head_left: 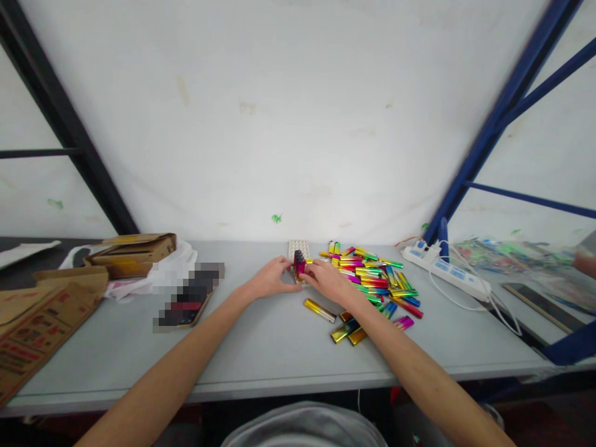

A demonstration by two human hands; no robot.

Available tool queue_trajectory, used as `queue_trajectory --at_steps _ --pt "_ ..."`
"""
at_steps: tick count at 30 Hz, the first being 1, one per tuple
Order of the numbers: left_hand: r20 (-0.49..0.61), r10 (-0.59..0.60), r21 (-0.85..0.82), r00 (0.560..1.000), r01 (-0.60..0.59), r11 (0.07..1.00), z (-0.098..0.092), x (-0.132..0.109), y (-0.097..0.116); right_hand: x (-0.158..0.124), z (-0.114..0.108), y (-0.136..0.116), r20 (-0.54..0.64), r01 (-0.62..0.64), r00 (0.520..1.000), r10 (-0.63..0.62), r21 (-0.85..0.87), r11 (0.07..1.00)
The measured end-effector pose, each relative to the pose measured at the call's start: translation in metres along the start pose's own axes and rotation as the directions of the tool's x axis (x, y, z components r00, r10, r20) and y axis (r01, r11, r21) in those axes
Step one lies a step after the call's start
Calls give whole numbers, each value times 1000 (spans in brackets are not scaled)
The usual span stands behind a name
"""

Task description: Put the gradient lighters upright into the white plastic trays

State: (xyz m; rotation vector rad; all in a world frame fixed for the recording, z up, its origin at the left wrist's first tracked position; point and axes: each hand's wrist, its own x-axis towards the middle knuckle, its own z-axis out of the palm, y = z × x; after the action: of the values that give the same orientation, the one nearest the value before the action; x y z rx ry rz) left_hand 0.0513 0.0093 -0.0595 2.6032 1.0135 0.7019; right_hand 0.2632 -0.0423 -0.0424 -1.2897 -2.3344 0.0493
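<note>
A small white tray with rows of holes lies near the wall at the middle of the table. A row of shiny lighters with dark tops stands upright in its nearer part. My left hand is at the tray's left side, thumb at the near end and fingers curved by the row, steadying it. From the right, my right hand pinches a magenta lighter at the row; its fingertips are partly hidden. Right of it spreads a pile of metallic lighters. One gold lighter lies apart, below my right hand.
A phone, partly pixelated, lies at left, near cardboard boxes and a white plastic bag. At right is a white power strip with cables. Beyond the blue frame, another person's hand is near plastic bags.
</note>
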Motion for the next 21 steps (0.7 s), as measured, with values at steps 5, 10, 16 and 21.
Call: queue_trajectory --at_steps 5,10,16,21 --pt "-49 -33 30 998 35 999 4 1 2 -8 -20 -2 105 -3 994 -3 60 998" --pt "-61 -61 37 996 63 997 5 1 0 -20 -35 -4 359 -34 933 2 83 996" --pt "-48 -46 17 998 47 999 2 1 1 -21 -31 2 377 35 918 -124 235 971" --pt "-30 -35 7 999 35 999 2 0 0 -20 -39 3 319 -36 945 -68 308 951"
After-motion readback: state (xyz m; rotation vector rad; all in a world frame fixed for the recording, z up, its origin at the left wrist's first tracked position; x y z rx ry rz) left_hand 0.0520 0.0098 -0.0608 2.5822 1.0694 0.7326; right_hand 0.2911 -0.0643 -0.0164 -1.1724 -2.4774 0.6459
